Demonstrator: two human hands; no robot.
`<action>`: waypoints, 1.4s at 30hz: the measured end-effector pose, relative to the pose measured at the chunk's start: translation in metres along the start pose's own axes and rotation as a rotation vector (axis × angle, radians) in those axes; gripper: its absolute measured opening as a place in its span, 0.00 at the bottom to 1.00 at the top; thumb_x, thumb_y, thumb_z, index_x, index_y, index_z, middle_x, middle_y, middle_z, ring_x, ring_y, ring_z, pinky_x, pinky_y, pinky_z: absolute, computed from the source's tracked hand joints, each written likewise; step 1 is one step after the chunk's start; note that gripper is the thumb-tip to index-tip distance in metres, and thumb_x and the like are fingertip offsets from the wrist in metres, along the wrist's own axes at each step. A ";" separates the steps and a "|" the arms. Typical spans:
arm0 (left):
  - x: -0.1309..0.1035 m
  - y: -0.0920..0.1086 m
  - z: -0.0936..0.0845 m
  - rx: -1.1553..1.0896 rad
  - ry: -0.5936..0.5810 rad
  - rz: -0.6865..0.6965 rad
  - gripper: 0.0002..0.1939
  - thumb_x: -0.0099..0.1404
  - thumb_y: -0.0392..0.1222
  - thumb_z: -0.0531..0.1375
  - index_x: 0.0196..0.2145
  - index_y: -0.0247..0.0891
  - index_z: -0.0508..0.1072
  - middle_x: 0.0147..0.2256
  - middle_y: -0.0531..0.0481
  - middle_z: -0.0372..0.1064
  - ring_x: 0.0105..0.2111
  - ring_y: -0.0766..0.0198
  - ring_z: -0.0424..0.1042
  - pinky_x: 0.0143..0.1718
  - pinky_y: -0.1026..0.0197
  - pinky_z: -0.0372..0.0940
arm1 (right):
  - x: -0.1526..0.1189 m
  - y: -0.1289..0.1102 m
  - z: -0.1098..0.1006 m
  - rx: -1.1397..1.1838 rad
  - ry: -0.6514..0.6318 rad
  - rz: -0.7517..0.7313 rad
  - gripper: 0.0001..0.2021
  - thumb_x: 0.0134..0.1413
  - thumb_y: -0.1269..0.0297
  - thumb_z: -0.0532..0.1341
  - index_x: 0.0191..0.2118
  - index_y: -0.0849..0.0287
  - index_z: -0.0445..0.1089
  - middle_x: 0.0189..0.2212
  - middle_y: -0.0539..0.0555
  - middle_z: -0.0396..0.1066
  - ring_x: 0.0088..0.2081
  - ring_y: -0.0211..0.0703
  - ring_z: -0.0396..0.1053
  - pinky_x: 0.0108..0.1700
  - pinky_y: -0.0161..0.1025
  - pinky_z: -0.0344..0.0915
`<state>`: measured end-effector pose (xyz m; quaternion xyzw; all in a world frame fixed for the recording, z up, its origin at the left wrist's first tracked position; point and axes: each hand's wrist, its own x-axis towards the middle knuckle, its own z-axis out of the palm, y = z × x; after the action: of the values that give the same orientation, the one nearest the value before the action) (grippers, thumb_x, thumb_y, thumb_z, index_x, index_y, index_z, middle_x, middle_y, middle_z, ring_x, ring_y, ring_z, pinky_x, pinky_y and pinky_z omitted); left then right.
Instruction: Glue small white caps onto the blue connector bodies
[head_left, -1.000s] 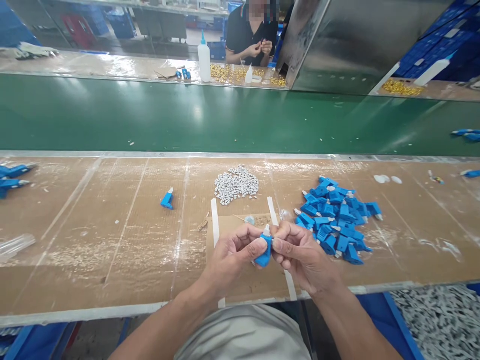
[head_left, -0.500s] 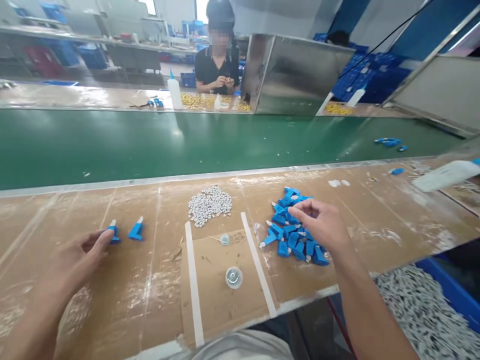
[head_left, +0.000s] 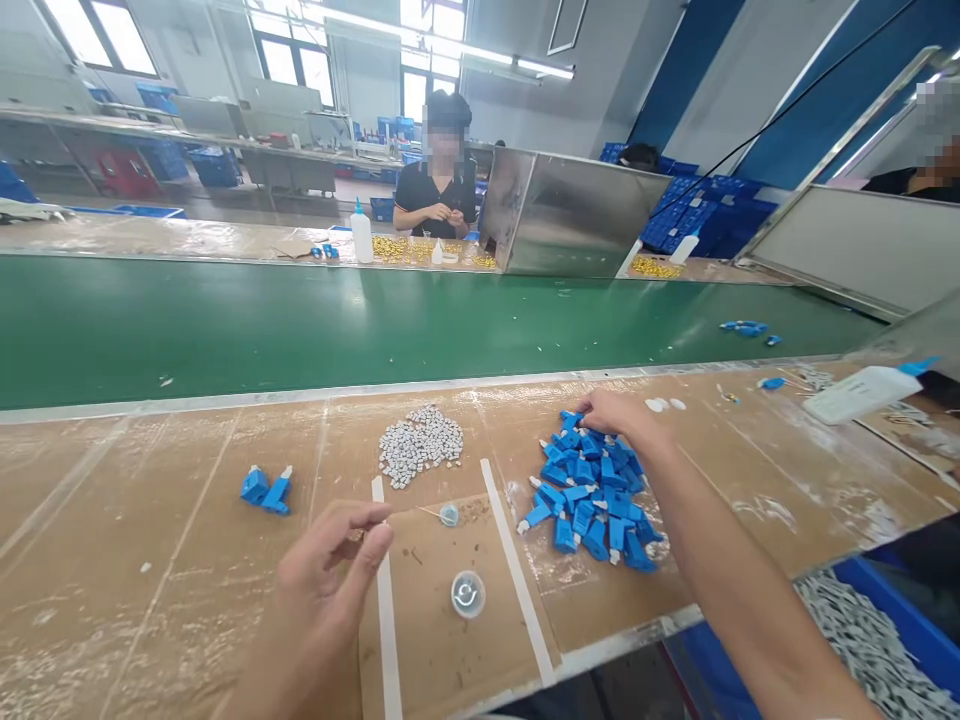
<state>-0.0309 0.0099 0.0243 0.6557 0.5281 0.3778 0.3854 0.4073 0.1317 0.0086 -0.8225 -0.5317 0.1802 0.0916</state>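
Note:
My left hand (head_left: pixel 334 570) hovers over the table just left of the cardboard mat (head_left: pixel 420 640). Its thumb and index finger are apart, and nothing shows between them. My right hand (head_left: pixel 611 415) reaches into the far end of a pile of small blue plastic parts with white tips (head_left: pixel 581 495). Those fingers point down among the parts; their tips are partly hidden, so whether they grip one is unclear. Two similar blue parts (head_left: pixel 266 489) lie close together on the left. Between my hands is a heap of small grey-white pieces (head_left: pixel 420 445).
On the mat stand a small clear cup (head_left: pixel 468 595) and a smaller dish with a stick (head_left: pixel 448 515). A white bottle (head_left: pixel 862 393) lies at right, above a blue bin of grey pieces (head_left: pixel 892 640). Beyond the green belt (head_left: pixel 285 320), a person (head_left: pixel 442 190) sits working.
My left hand has let go of a blue part beside the other one and moved right, to the mat. My right hand has moved to the pile's far end. The view has tilted up.

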 end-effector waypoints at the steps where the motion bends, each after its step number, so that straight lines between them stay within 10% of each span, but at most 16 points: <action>1: -0.001 0.001 0.004 -0.021 -0.048 0.006 0.16 0.66 0.54 0.60 0.46 0.44 0.76 0.42 0.49 0.75 0.42 0.58 0.74 0.45 0.58 0.69 | -0.003 -0.001 -0.002 0.023 0.018 -0.010 0.14 0.64 0.60 0.63 0.52 0.60 0.71 0.50 0.57 0.72 0.46 0.48 0.73 0.46 0.48 0.74; 6: -0.008 0.018 0.026 -0.206 -0.182 -0.074 0.14 0.68 0.52 0.59 0.46 0.44 0.77 0.46 0.46 0.75 0.46 0.56 0.74 0.48 0.56 0.69 | -0.050 -0.015 -0.008 0.189 0.168 -0.132 0.13 0.61 0.67 0.63 0.50 0.62 0.74 0.46 0.60 0.77 0.49 0.53 0.74 0.51 0.48 0.71; 11: -0.009 0.031 0.063 -0.548 -0.308 -0.160 0.22 0.68 0.51 0.61 0.58 0.45 0.71 0.52 0.43 0.73 0.46 0.56 0.74 0.45 0.57 0.71 | -0.152 -0.060 0.029 0.680 0.140 -0.418 0.15 0.56 0.58 0.67 0.47 0.57 0.75 0.43 0.57 0.78 0.44 0.49 0.77 0.47 0.45 0.75; 16: -0.005 0.025 0.085 -0.664 -0.182 -0.123 0.18 0.64 0.48 0.65 0.51 0.43 0.77 0.43 0.46 0.75 0.39 0.61 0.75 0.37 0.63 0.70 | -0.225 -0.100 0.066 0.957 0.047 -0.500 0.11 0.57 0.63 0.68 0.45 0.53 0.73 0.42 0.53 0.77 0.41 0.44 0.78 0.45 0.41 0.76; 30: -0.017 -0.013 0.070 -0.718 -0.099 -0.310 0.14 0.68 0.50 0.61 0.39 0.35 0.77 0.35 0.46 0.75 0.35 0.63 0.74 0.34 0.64 0.68 | -0.233 -0.068 0.117 0.917 -0.301 -0.238 0.15 0.57 0.51 0.66 0.38 0.60 0.75 0.26 0.51 0.70 0.26 0.40 0.66 0.27 0.36 0.64; 42: -0.017 -0.018 0.062 -0.828 -0.035 -0.415 0.13 0.66 0.48 0.62 0.36 0.33 0.74 0.37 0.44 0.76 0.36 0.62 0.76 0.29 0.68 0.66 | -0.238 -0.082 0.124 0.619 -0.054 -0.485 0.08 0.64 0.61 0.61 0.35 0.57 0.75 0.30 0.52 0.67 0.28 0.41 0.63 0.31 0.38 0.60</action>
<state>0.0148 -0.0111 -0.0192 0.3333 0.4462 0.4608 0.6910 0.2018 -0.0555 -0.0299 -0.6012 -0.6334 0.3266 0.3615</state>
